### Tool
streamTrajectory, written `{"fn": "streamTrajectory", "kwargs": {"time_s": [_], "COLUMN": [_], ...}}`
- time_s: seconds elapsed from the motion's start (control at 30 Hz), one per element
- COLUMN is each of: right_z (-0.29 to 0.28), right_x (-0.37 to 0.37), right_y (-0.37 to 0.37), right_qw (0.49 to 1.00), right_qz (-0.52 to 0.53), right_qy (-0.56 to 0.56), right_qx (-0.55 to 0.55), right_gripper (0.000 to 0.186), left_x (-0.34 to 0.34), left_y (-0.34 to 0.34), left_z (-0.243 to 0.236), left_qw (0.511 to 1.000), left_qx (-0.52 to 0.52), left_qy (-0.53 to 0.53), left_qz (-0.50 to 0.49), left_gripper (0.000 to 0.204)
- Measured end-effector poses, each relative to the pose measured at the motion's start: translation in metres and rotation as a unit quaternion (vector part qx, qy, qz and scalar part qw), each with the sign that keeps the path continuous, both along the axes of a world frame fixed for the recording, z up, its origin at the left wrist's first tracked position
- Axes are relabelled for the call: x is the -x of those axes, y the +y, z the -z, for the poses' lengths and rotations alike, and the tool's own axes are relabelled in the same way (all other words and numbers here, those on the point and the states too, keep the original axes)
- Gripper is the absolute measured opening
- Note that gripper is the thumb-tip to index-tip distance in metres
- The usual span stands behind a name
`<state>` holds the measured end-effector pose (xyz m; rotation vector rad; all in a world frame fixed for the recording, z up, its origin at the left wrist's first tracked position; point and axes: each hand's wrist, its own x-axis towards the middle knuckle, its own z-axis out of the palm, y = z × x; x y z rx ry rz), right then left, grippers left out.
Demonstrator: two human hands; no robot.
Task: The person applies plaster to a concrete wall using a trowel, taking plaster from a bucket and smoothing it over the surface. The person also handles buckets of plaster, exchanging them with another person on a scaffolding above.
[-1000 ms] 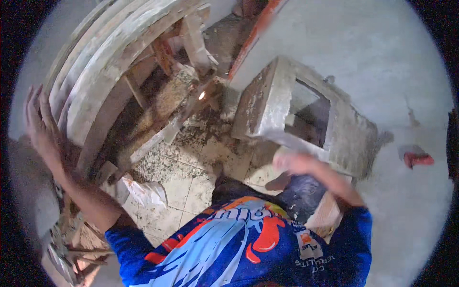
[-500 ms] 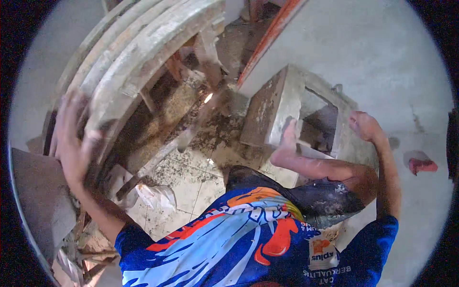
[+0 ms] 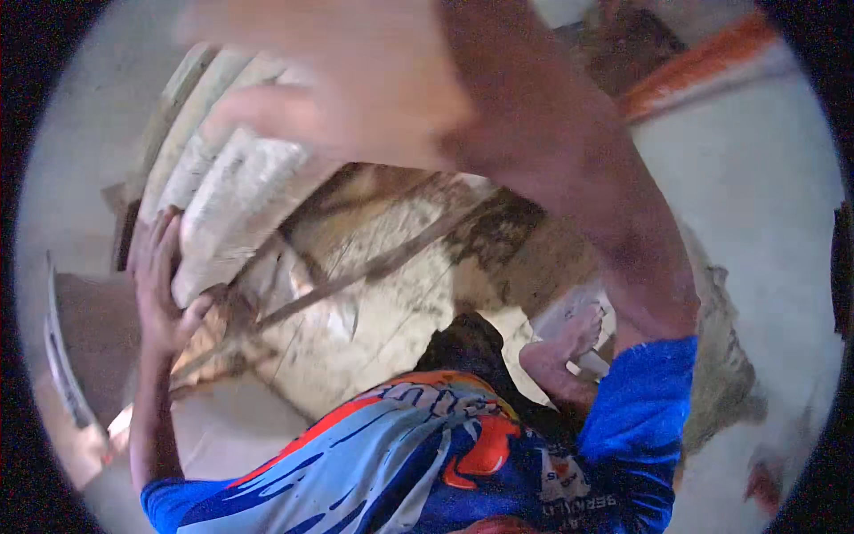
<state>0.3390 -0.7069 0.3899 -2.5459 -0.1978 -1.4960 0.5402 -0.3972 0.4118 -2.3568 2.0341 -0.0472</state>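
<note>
A large curved moulding (image 3: 245, 182), pale grey with stepped ridges, rises from the left toward the upper middle. My left hand (image 3: 165, 285) rests against its lower end, fingers stretched out and thumb apart. Close to the camera, my right hand (image 3: 356, 80) sweeps across the upper middle and covers the moulding's upper part. Motion smears its fingers, so I cannot make out whether it touches the moulding or holds anything.
Tiles with dirt stains (image 3: 391, 294) lie below, crossed by a long thin wooden strip (image 3: 382, 262). My bare foot (image 3: 578, 334) is at right of centre. A red-orange edge (image 3: 703, 67) runs along the upper right, and a grey board (image 3: 93, 334) stands at far left.
My right hand has swung from the right side up and left across the view. My left hand has shifted lower against the moulding's end. The view has turned, moving the hollow concrete block largely behind my arm.
</note>
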Motion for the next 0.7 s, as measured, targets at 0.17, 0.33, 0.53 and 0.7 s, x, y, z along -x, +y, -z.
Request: {"fn": "streamTrajectory", "kwargs": {"time_s": [0.17, 0.33, 0.53, 0.7], "right_z": [-0.008, -0.006, -0.025, -0.043], "right_x": [-0.079, -0.079, -0.09, -0.104], "right_y": [-0.021, -0.026, -0.038, -0.032], "right_qw": [0.972, 0.912, 0.873, 0.852], "right_qz": [-0.02, -0.019, -0.02, -0.01], "right_qy": [0.167, 0.343, 0.432, 0.487], "right_qx": [-0.165, -0.222, -0.228, -0.191], "right_gripper": [0.053, 0.059, 0.059, 0.058], "left_x": [-0.031, -0.024, -0.032, -0.037], "left_y": [-0.012, 0.005, 0.0, 0.004], "left_z": [-0.008, -0.027, -0.026, -0.031], "left_qw": [0.999, 0.985, 0.982, 0.973], "left_qx": [-0.044, -0.143, -0.137, -0.181], "left_qy": [0.01, 0.06, 0.106, 0.125], "left_qz": [0.003, -0.079, -0.079, -0.071], "left_gripper": [0.082, 0.085, 0.088, 0.089]}}
